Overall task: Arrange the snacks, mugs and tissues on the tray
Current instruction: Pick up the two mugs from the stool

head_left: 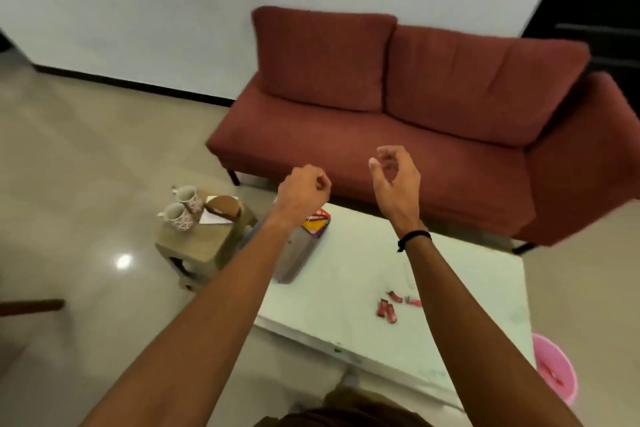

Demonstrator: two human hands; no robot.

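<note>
Both my hands are raised above the white table [346,288] and hold nothing. My left hand [303,192] is curled into a loose fist over a yellow-and-red snack box [317,222]. My right hand [394,180] has its fingers bent but apart. Several small red snack packets [388,309] lie on the table near its front. A grey tray [294,256] sits at the table's left edge, partly hidden by my left forearm. Two patterned mugs [183,208] stand on a small wooden stool [201,243] to the left, beside a brown tissue holder [223,206] on white paper.
A red sofa [398,114] stands behind the table against a white wall. A pink bucket [554,367] sits on the floor at the table's right front corner. Glossy beige floor stretches to the left, with a dark wooden piece [31,306] at the left edge.
</note>
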